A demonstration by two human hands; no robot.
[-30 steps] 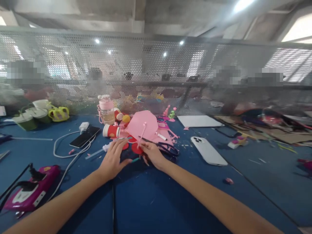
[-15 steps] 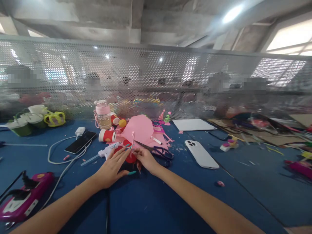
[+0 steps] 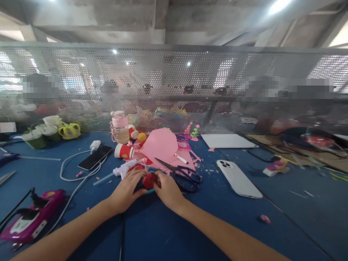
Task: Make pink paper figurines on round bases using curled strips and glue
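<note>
A small, rounded red piece [image 3: 149, 180], perhaps of paper, sits low over the table between my hands. A thin pink stalk [image 3: 145, 166] rises from it. My left hand [image 3: 126, 190] holds its left side, with the thumb stretched underneath. From the right, my right hand [image 3: 169, 191] pinches the piece between bent fingers. Beyond my left fingers lies a white glue gun [image 3: 123, 169] with a clear glue stick in its back. Dark-handled scissors [image 3: 187, 175] lie open just past my right hand, their blades over pink paper [image 3: 160, 146].
A red-and-white paper cup [image 3: 124, 151] lies before a pink-lidded bottle [image 3: 120, 127]. At left are a black phone [image 3: 95, 158], a white cable and a purple power strip [image 3: 35, 215]. A white phone [image 3: 239, 179] lies right. A perforated metal screen [image 3: 168, 83] closes the back.
My hands have drawn closer around the red piece, and it looks more bunched and rounded. The upright pink stalk now shows shorter and tilted. The view has swung slightly left.
</note>
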